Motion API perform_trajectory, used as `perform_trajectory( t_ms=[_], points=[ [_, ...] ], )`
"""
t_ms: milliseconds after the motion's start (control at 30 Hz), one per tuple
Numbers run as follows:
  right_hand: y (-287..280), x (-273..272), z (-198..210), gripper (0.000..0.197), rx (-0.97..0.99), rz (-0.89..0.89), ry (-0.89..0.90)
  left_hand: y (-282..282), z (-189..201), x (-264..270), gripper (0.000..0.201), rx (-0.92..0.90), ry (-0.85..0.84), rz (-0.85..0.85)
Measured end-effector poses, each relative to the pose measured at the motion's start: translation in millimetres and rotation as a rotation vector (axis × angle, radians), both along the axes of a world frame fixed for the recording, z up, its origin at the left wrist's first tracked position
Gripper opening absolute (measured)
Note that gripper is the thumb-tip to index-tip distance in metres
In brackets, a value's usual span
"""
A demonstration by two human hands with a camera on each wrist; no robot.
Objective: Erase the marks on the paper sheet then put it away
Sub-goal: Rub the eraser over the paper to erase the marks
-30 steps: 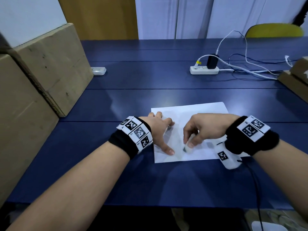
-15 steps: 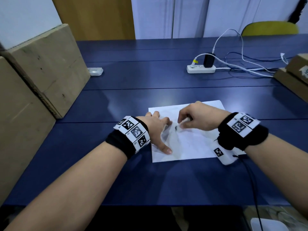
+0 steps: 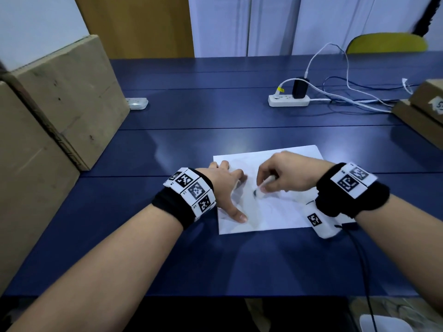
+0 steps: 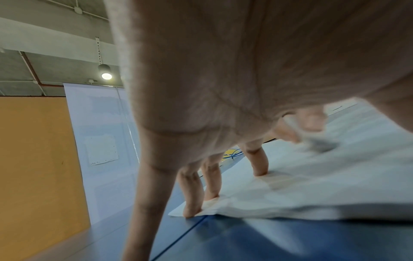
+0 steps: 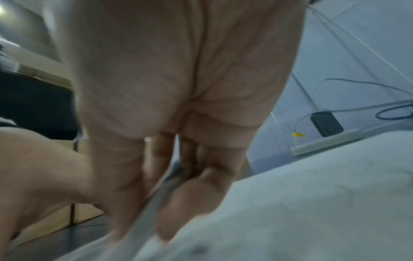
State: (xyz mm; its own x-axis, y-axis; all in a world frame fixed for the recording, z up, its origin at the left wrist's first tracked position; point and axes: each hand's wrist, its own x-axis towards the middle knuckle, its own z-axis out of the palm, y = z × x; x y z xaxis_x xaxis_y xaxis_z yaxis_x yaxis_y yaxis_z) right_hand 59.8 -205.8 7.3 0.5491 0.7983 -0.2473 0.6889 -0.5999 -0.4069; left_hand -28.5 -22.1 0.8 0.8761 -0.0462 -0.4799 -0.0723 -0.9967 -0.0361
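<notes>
A white paper sheet [image 3: 282, 212] with faint pencil marks lies flat on the blue table [image 3: 215, 140]. My left hand [image 3: 227, 188] presses its spread, straight fingers on the sheet's left part; in the left wrist view the fingertips [image 4: 192, 210] stand on the paper sheet [image 4: 312, 190] near its edge. My right hand [image 3: 280, 176] pinches a white eraser [image 3: 262, 186] whose dirty tip touches the middle of the sheet. The eraser [image 5: 154, 203] looks blurred in the right wrist view, held between thumb and fingers.
Cardboard boxes [image 3: 67, 97] stand along the left side. A white power strip [image 3: 287, 100] with a black charger and cables lies at the back right, beside more boxes [image 3: 422, 116]. A small white object [image 3: 137, 103] rests near the left boxes. A yellow chair [image 3: 386, 45] stands behind the table.
My right hand with the eraser moved from the sheet's lower middle up toward its far part, then back down to the middle. My left hand stayed pressing on the sheet.
</notes>
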Motion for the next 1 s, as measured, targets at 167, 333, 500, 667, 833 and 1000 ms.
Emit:
perform_trajectory(
  t_ms=[167, 333, 500, 667, 833, 1000],
  points=[
    [-5, -15, 5, 0.012, -0.132, 0.091, 0.246, -1, 2, 0, 0.119, 0.002, 0.015, 0.010],
    [0, -1, 1, 0.012, 0.075, -0.091, -0.030, -1, 2, -1, 0.116, 0.014, -0.002, -0.004],
    [-7, -13, 5, 0.012, -0.115, 0.065, 0.273, -1, 3, -2, 0.117, 0.012, -0.008, -0.004],
    [-3, 0, 0, 0.010, 0.040, -0.086, 0.015, -1, 3, -1, 0.115, 0.007, -0.010, -0.009],
    [-6, -5, 5, 0.008, -0.068, 0.030, 0.251, -1, 3, -1, 0.116, 0.005, 0.006, -0.006],
    [-4, -5, 1, 0.010, -0.052, 0.046, 0.126, -2, 4, -1, 0.116, 0.020, 0.012, -0.008]
  ],
)
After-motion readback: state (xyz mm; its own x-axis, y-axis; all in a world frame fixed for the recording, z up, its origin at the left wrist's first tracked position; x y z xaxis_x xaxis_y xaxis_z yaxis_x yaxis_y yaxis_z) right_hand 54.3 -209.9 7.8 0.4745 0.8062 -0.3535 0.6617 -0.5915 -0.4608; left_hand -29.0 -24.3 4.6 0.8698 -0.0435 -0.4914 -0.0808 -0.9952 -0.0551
